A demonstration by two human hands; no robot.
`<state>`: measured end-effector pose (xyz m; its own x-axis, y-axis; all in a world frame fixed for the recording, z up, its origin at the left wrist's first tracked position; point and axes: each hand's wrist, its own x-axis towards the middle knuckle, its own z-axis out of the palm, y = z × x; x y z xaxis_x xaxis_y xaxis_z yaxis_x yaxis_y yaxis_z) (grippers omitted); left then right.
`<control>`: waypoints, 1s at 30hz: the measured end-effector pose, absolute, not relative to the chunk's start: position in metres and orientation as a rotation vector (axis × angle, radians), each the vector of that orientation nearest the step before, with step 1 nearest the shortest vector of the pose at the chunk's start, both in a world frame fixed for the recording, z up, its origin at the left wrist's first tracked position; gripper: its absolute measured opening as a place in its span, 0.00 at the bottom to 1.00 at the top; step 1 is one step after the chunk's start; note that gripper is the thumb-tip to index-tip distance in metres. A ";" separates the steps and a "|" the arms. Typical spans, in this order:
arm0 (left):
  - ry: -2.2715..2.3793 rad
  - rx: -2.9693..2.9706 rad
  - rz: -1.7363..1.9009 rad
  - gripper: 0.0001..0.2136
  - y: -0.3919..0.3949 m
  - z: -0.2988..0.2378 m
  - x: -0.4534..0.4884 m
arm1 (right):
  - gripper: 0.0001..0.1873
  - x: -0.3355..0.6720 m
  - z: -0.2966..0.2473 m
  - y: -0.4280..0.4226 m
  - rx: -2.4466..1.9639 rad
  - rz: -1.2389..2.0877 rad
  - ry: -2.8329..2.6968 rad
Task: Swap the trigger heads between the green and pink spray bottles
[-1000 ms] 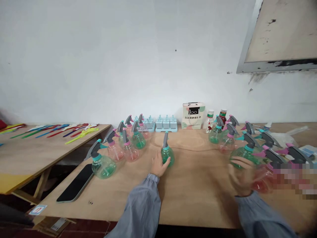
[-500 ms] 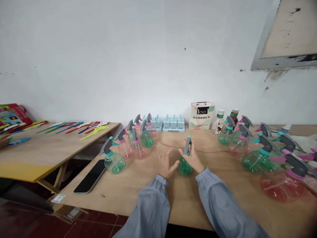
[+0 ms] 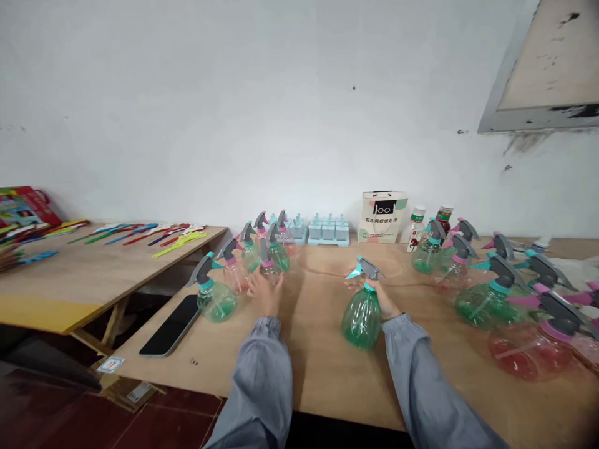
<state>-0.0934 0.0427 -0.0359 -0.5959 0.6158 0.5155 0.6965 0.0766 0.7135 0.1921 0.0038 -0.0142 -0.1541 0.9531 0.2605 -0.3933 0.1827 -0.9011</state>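
My right hand (image 3: 384, 300) is closed on a green spray bottle (image 3: 362, 318) from behind, near its turquoise collar. Its grey trigger head points left, and the bottle partly hides my fingers. On the left, my left hand (image 3: 264, 293) has its fingers and thumb around a pink spray bottle (image 3: 270, 268) with a grey head; the hand covers most of its body. Around that hand stand several other spray bottles, among them a green one (image 3: 217, 302) nearest the table's left side.
A black phone (image 3: 171, 327) lies at left. Several spray bottles, such as a large pink one (image 3: 528, 352), crowd the right side. Pale blue ice-pop molds (image 3: 328, 232), a paper bag (image 3: 381, 218) and lidded bottles (image 3: 415, 231) stand by the wall. Another table (image 3: 70, 274) holds colourful strips.
My left hand has moved left onto the pink spray bottle, which has shifted slightly right. The green bottle in my right hand has turned, its nozzle now facing left.
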 end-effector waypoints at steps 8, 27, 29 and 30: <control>-1.925 -1.813 -1.576 0.30 0.029 -0.061 -0.047 | 0.18 0.186 -0.018 0.001 -0.609 1.356 -1.146; -1.718 -2.241 -1.816 0.39 0.039 -0.078 -0.046 | 0.16 0.183 -0.021 0.001 -0.587 1.255 -1.153; -1.707 -2.254 -1.816 0.39 0.039 -0.078 -0.047 | 0.15 0.182 -0.019 0.000 -0.586 1.220 -1.116; -1.704 -2.258 -1.814 0.39 0.039 -0.077 -0.047 | 0.14 0.182 -0.018 0.000 -0.578 1.185 -1.088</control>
<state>-0.0473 0.0388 -0.0771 -0.0837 0.7906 0.6066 0.5562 -0.4681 0.6867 0.1816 0.0000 -0.0179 -0.0082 0.9317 0.3631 -0.4416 0.3224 -0.8373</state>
